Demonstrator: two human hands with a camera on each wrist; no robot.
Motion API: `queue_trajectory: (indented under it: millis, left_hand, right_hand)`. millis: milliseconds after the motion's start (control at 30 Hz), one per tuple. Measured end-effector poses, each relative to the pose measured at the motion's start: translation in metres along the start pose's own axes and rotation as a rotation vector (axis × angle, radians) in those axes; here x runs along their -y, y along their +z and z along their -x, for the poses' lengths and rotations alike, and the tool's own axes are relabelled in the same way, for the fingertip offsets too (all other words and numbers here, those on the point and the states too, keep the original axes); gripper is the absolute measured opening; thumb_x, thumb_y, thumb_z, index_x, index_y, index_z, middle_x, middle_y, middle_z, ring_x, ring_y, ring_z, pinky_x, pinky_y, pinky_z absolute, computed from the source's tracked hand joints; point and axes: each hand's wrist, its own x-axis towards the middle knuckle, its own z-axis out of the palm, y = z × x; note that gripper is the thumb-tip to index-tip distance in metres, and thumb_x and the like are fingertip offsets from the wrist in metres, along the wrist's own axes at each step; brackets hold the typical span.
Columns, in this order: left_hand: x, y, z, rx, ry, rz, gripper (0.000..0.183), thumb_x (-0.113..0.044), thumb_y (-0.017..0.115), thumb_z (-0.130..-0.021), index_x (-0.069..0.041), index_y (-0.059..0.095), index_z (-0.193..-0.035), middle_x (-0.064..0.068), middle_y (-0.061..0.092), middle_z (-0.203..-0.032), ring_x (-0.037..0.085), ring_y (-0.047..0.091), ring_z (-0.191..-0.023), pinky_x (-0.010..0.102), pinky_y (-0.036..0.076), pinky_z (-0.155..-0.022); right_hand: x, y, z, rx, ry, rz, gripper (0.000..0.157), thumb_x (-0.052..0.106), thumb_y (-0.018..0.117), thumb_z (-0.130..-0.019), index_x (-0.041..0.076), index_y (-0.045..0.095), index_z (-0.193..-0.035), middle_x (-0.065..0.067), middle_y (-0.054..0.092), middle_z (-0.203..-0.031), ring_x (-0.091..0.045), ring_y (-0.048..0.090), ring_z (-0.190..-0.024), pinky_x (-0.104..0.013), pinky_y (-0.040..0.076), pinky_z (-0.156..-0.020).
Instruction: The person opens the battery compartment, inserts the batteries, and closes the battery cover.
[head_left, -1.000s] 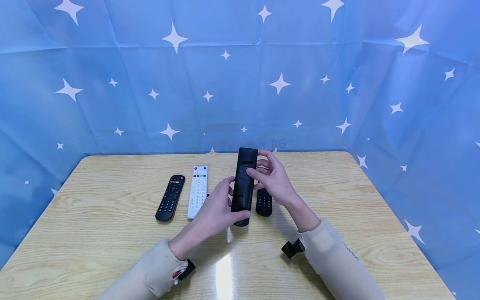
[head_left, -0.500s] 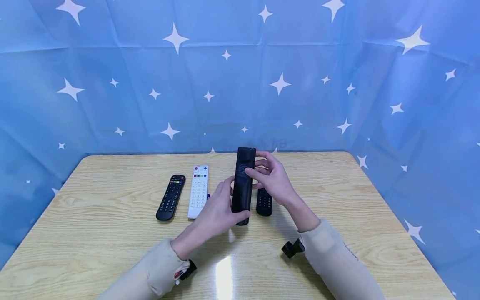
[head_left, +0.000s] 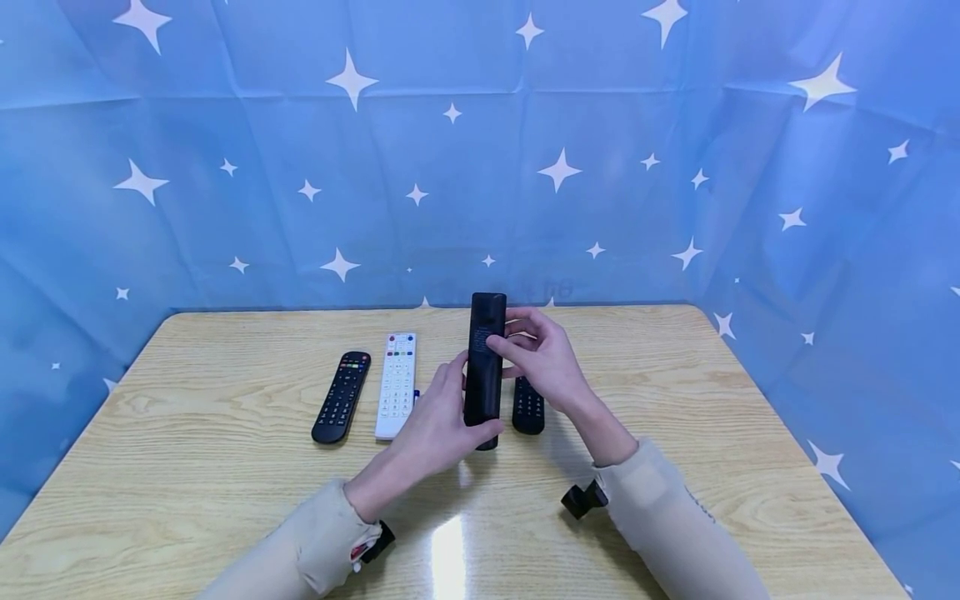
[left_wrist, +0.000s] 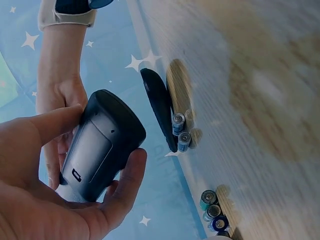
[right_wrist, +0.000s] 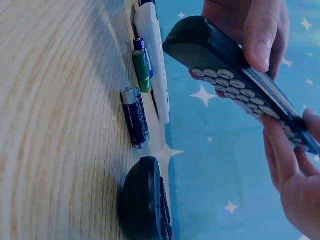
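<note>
Unit in hand: from where I stand, it is a black remote control [head_left: 483, 379], raised above the worktop [head_left: 225, 500], its back toward the person and its buttons [right_wrist: 237, 85] on the far side.

Grip status: the left hand [head_left: 435, 421] spans the lower end, thumb laid over the back, fingers bent round the side and spread only to the casing's width. The right hand [head_left: 551, 362] pinches the upper half, thumb on the back, fingers on the right edge and button side.

Handling: the casing appears to be stiff plastic and is probably light. The smooth, glossy back may slip under a lone thumb; the buttons are likely to yield if squeezed. Ordinary pressure should do no harm, though a drop could loosen the cover [left_wrist: 90, 145] outlined on the back. Take hold by the long edges, one hand toward each end, keeping clear of the cover seam.

Adjacent items: a second black remote [head_left: 528, 410] lies just to the right, a white remote [head_left: 393, 387] to the left. A dark blue battery [right_wrist: 134, 117] rests on the worktop.

Change from one second earlier: the upper end has shifted slightly left, so the unit stands straighter. The right hand has moved with it; the left hand's hold looks unchanged.
</note>
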Motion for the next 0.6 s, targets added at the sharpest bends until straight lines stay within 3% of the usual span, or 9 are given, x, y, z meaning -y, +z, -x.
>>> queue_trajectory:
  millis: [233, 467, 600]
  left_hand:
    - [0.0003, -0.0003, -0.0003, 0.001, -0.003, 0.019, 0.097, -0.031, 0.085, -0.085, -0.003, 0.027, -0.159, 0.014, 0.052, -0.128, 0.020, 0.055, -0.089, 0.036, 0.052, -0.077]
    - [0.0008, -0.0015, -0.0012, 0.027, -0.013, 0.049, 0.096, -0.026, 0.080, -0.088, -0.001, 0.023, -0.161, 0.011, 0.052, -0.123, 0.016, 0.056, -0.087, 0.031, 0.052, -0.074]
    - [0.0014, -0.0026, -0.0022, 0.033, -0.004, 0.064, 0.093, -0.023, 0.078, -0.089, 0.001, 0.023, -0.161, 0.011, 0.054, -0.120, 0.017, 0.060, -0.093, 0.032, 0.053, -0.078]
  right_hand:
    - [-0.0007, 0.0001, 0.0004, 0.021, -0.026, 0.000, 0.041, 0.010, 0.073, -0.097, 0.004, 0.059, -0.135, -0.019, 0.062, -0.115, -0.027, 0.069, -0.099, -0.048, 0.063, -0.072]
    - [-0.0003, -0.0033, 0.0024, 0.103, -0.031, 0.012, 0.050, 0.006, 0.072, -0.097, 0.006, 0.054, -0.143, -0.019, 0.062, -0.127, -0.031, 0.063, -0.110, -0.056, 0.059, -0.085]
    - [-0.0007, -0.0043, 0.0030, 0.156, -0.040, 0.039, 0.057, 0.005, 0.072, -0.096, 0.009, 0.049, -0.148, -0.018, 0.061, -0.135, -0.036, 0.061, -0.119, -0.047, 0.057, -0.093]
